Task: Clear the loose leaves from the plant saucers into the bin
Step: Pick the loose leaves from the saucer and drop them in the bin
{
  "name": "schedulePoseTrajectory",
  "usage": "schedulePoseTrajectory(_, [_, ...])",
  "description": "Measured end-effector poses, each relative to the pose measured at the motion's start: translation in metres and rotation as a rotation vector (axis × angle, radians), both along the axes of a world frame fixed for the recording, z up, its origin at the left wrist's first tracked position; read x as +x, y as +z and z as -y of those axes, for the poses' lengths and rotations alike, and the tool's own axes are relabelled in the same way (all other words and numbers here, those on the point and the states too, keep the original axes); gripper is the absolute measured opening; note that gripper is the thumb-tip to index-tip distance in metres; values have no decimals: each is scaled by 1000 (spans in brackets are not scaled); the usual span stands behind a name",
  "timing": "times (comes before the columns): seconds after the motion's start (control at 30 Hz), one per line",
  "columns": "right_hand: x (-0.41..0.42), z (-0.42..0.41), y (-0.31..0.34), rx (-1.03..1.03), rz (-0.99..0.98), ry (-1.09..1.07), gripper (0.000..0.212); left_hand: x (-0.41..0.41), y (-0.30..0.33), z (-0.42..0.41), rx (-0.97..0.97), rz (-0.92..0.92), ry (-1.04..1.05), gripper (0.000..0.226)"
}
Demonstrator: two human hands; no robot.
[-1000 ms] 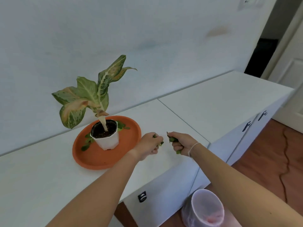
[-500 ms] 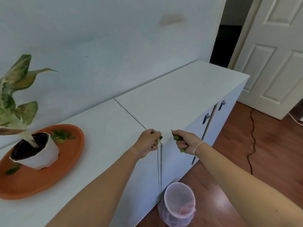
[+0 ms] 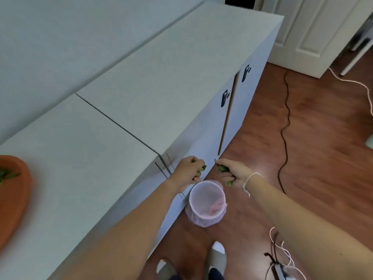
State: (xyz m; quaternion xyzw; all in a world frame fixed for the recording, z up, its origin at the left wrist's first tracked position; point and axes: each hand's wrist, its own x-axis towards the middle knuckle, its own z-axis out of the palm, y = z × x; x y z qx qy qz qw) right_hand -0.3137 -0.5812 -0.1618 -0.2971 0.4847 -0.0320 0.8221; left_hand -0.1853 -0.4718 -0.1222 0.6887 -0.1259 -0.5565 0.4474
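Your bin (image 3: 207,201) stands on the floor against the cabinet (image 3: 141,98). Just above it, your left hand (image 3: 190,170) and right hand (image 3: 234,173) are each fisted around green leaves (image 3: 222,168). More leaves lie in the saucer (image 3: 12,199), far left.

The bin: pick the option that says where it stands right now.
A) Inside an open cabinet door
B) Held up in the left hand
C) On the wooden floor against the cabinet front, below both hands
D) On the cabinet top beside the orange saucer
C: the bin stands on the wooden floor against the white cabinet, with the left hand and right hand above it, each closed on green leaves.
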Motion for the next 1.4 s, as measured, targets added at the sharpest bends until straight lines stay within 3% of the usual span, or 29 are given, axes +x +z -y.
schedulePoseTrajectory(0.17, [-11,-12,-61,60,-120,-10,39,-8,-67,-5,164,-41,-67,25])
schedulePoseTrajectory(0.43, [-2,-25,-206,162,-269,-121,37,-15,-195,0,359,-159,48,23])
schedulePoseTrajectory(0.73, [16,-34,-348,226,-415,-312,5,-7,-316,19,502,-155,178,15])
schedulePoseTrajectory(0.9, [23,-31,-385,253,-417,-411,31,-5,-342,28,501,-233,208,23])
schedulePoseTrajectory(1.03, [19,-30,-416,247,-463,-417,89,-6,-353,36,468,-339,194,37])
schedulePoseTrajectory(1.1, [17,-31,-439,247,-500,-465,102,-7,-353,39,466,-377,198,34])
schedulePoseTrajectory(1.23, [16,-31,-427,254,-497,-552,107,-10,-344,44,450,-390,173,39])
schedulePoseTrajectory(1.4, [19,-29,-398,246,-412,-520,88,-13,-333,48,448,-382,204,50])
